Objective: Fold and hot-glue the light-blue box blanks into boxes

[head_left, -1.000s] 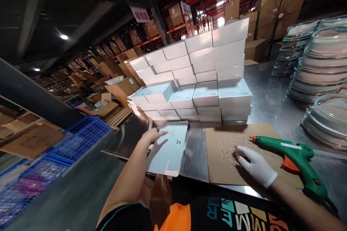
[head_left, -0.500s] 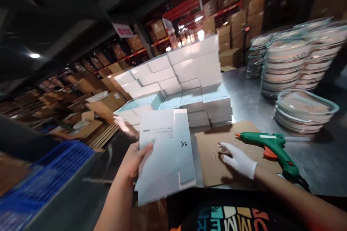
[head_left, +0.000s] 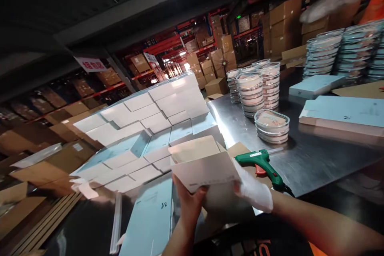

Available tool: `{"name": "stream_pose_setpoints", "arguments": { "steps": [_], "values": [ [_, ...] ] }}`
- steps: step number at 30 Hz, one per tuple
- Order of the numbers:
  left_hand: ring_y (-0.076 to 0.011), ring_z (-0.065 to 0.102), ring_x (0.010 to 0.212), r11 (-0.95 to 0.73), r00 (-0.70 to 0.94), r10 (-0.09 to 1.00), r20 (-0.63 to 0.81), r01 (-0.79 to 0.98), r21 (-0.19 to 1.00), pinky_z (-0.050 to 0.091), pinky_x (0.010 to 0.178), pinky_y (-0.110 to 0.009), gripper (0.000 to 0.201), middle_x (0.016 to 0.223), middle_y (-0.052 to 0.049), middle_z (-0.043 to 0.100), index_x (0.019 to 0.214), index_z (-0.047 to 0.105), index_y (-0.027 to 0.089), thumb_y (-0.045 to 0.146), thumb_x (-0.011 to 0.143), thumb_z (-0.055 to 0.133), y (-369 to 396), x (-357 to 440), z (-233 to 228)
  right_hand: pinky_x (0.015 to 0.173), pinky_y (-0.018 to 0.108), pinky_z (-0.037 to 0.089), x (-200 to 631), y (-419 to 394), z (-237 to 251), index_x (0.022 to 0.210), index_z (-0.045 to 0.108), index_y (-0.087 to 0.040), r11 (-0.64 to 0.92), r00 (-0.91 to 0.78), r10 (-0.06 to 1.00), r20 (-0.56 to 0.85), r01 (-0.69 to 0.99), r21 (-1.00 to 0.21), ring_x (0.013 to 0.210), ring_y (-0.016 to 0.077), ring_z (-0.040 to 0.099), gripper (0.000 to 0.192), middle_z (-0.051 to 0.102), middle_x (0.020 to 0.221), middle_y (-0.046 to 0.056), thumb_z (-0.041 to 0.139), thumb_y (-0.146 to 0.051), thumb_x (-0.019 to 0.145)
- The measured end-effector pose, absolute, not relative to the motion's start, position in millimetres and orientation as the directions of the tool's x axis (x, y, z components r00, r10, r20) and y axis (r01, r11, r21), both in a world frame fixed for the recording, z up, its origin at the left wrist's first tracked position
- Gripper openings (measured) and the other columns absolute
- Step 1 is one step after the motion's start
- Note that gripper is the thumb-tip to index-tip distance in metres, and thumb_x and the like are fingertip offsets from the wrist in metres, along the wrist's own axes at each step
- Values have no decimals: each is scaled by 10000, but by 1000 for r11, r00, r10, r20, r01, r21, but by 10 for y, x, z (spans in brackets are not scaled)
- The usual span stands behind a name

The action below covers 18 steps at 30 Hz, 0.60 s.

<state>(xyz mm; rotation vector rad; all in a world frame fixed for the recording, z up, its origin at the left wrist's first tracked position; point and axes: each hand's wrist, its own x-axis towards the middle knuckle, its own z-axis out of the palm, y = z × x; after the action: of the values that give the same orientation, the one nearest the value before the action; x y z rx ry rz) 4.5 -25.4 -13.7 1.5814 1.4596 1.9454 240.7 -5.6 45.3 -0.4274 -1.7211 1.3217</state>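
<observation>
While both hands meet at about 6 o'clock in the head view, they hold a half-opened carton (head_left: 207,170) between them — pale outside, tan inside, its top flaps standing up. The bare left hand (head_left: 189,204) grips the carton's lower left corner, thumb pressed on the front panel. The white-gloved right hand (head_left: 253,192) clasps the right end, fingers curled around it.

Just at 3 o'clock of the carton, a green glue gun (head_left: 262,164) lies on a brown cardboard sheet (head_left: 237,149) on the steel table (head_left: 315,160), nozzle toward the carton, apart from the glove.

At 7 o'clock of the carton, flat light-blue blanks (head_left: 151,216) lie at the table's near edge. At 10 to 11 o'clock a stepped stack of white boxes (head_left: 144,128) covers the table's left part. At 1 o'clock stand columns of clear round containers (head_left: 255,88), with a shorter pile (head_left: 271,126) nearer. At 2 to 3 o'clock lie further flat blue blanks (head_left: 345,112); behind them more clear lidded dishes (head_left: 345,54) are stacked.
</observation>
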Motion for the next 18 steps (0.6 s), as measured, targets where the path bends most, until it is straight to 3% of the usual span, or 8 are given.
{"name": "stream_pose_setpoints", "arguments": {
  "steps": [2, 3, 6, 8, 11, 13, 16, 18],
  "values": [
    [-363, 627, 1375, -484, -391, 628, 673, 481, 731, 600, 1037, -472, 1254, 1545, -223, 562, 1703, 235, 220, 723, 741, 864, -246, 96, -138, 1248, 528, 417, 2434, -83, 510, 1641, 491, -263, 424, -415, 776, 474, -212, -880, 1524, 373, 503, 967, 606, 1556, 174, 621, -861, 892],
    [-363, 607, 1404, -511, -353, 605, 714, 516, 688, 587, 1060, -482, 1223, 1544, -223, 560, 1699, 234, 216, 706, 766, 854, -259, 93, -142, 1228, 517, 438, 2447, -92, 553, 1575, 570, -255, 452, -377, 781, 498, -209, -867, 1469, 360, 556, 877, 631, 1516, 172, 647, -820, 908],
    [-382, 671, 1304, -634, -136, 531, 837, 591, 499, 547, 1120, -556, 850, 1304, -170, 705, 1484, 554, 205, 636, 811, 845, -329, 25, -146, 1076, 453, 546, 2451, -108, 681, 1231, 770, -219, 495, -364, 757, 543, -224, -839, 1216, 318, 693, 663, 731, 1277, 144, 690, -786, 897],
    [-368, 728, 1162, -655, -50, 537, 842, 605, 453, 568, 1088, -559, 582, 1160, -135, 739, 1258, 686, 204, 571, 835, 848, -381, -13, -130, 941, 402, 585, 2399, -114, 730, 1046, 772, -204, 473, -321, 792, 519, -215, -855, 1031, 277, 717, 560, 752, 1065, 105, 667, -742, 929],
    [-332, 734, 1141, -633, -149, 552, 820, 566, 529, 630, 957, -447, 650, 1283, -160, 697, 1362, 627, 205, 584, 870, 821, -449, -14, -116, 843, 354, 576, 2257, -123, 722, 1097, 717, -210, 446, -112, 883, 456, -102, -889, 892, 225, 688, 297, 735, 977, 53, 671, -461, 945],
    [-328, 691, 1266, -654, -165, 486, 858, 583, 482, 611, 1005, -423, 791, 1382, -165, 660, 1487, 542, 227, 604, 857, 836, -480, -16, -131, 824, 341, 570, 2175, -121, 691, 1206, 673, -227, 455, -6, 891, 455, -16, -891, 851, 204, 675, 330, 725, 992, 34, 645, -295, 884],
    [-313, 652, 1333, -684, 19, 448, 894, 651, 329, 543, 1130, -434, 599, 1237, -97, 740, 1369, 661, 263, 507, 862, 866, -505, -83, -144, 822, 344, 583, 2193, -57, 664, 1259, 623, -244, 507, -26, 862, 507, -5, -862, 867, 207, 693, 379, 722, 985, 36, 570, -263, 884],
    [-316, 674, 1281, -673, 67, 453, 889, 680, 291, 539, 1131, -448, 456, 1118, -66, 772, 1232, 734, 266, 457, 845, 882, -518, -164, -109, 904, 381, 590, 2340, 46, 658, 1273, 609, -232, 552, -80, 833, 548, 49, -832, 986, 232, 719, 349, 740, 1100, 81, 536, -325, 944]
  ]
}}
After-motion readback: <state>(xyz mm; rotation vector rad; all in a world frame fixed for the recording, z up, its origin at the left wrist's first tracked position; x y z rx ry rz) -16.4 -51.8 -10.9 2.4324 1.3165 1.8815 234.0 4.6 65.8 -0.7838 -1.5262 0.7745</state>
